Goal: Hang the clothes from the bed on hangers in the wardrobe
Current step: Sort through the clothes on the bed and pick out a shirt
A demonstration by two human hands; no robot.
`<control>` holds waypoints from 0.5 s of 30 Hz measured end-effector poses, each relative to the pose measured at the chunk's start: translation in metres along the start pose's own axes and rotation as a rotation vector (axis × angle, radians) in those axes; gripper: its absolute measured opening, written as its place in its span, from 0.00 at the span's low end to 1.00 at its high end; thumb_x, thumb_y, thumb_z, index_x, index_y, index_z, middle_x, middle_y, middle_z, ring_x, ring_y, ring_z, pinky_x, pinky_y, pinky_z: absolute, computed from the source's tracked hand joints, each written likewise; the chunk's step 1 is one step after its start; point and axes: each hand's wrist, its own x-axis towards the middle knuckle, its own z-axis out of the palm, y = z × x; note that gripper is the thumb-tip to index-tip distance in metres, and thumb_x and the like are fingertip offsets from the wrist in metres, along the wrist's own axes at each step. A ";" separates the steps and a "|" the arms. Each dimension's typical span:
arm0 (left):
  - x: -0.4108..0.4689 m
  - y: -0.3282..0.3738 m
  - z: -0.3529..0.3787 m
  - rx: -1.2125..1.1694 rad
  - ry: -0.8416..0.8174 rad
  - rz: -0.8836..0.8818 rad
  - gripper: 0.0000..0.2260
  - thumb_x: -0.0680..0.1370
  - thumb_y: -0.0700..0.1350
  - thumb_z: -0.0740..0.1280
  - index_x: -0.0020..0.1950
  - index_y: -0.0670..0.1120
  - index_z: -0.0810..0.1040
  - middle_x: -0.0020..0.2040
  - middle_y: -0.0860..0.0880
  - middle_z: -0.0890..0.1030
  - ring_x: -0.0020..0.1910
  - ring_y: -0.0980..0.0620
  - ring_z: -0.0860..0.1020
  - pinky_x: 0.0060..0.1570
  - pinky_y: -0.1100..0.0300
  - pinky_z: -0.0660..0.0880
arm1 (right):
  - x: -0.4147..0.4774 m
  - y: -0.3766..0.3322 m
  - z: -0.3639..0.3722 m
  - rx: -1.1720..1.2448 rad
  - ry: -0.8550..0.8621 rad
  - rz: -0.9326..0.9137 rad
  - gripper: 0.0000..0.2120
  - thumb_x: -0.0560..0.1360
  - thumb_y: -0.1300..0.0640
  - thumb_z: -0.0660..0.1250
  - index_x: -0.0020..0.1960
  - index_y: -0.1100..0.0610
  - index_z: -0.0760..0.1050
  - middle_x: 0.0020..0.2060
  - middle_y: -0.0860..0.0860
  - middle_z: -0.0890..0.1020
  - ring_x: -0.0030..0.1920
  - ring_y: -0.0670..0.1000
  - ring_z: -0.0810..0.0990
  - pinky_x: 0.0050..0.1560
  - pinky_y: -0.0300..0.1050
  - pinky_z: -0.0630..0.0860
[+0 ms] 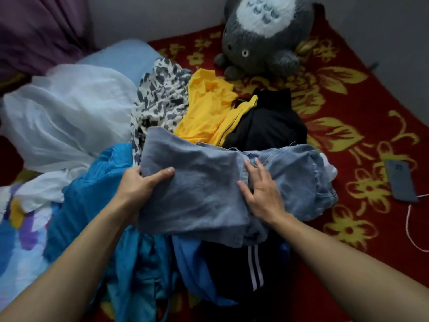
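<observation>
Closest in, both bare forearms reach over a heap of clothes on the bed point(362, 140), which has a red cover with yellow flowers. The left hand point(139, 182) is pinching the left edge of a grey-blue folded garment point(197, 182), thumb on top and fingers tucked under. The right hand point(261, 194) lies flat and open, fingers spread, on the seam where that garment meets some light blue jeans point(301, 173). Under them there's a teal pleated piece point(92, 205) and black track pants point(243, 263) with white stripes. Further back sit a yellow top point(206, 108), a black jacket point(267, 124), a spotted blouse point(160, 96) and something sheer white point(69, 117), kinda blurry so maybe a dress. A phone point(400, 182) lies off to the right, and a grey plush toy point(267, 36) sits by the wall.
</observation>
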 end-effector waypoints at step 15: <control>-0.033 0.041 0.394 0.623 -0.335 0.050 0.10 0.71 0.49 0.70 0.38 0.47 0.71 0.39 0.49 0.79 0.44 0.46 0.79 0.41 0.51 0.75 | -0.013 0.272 -0.168 0.528 0.235 0.778 0.10 0.80 0.49 0.62 0.49 0.54 0.76 0.39 0.51 0.81 0.37 0.51 0.81 0.48 0.62 0.80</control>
